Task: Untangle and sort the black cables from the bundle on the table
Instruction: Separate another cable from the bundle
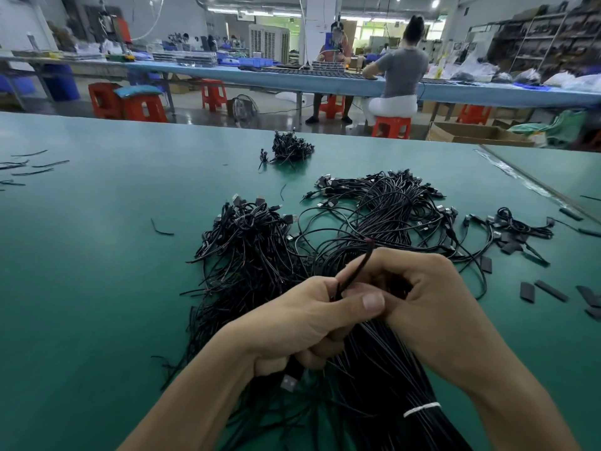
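Note:
A big tangled heap of black cables (247, 255) with USB plugs lies on the green table (81, 255), spreading to a second loose heap (390, 203) on the right. Under my hands runs a straight bundle (400, 385) tied with a white band (421, 409). My left hand (302, 323) grips a black cable; its USB plug (289, 382) sticks out below the fist. My right hand (422, 297) pinches the same cable's thin end (357, 268), which points up between both hands.
A small cable clump (291, 148) sits further back on the table. Short black sleeve pieces (549, 289) and a few cables (517, 226) lie at the right; loose cut bits (29, 166) at the far left. People work at a blue bench (292, 76) beyond.

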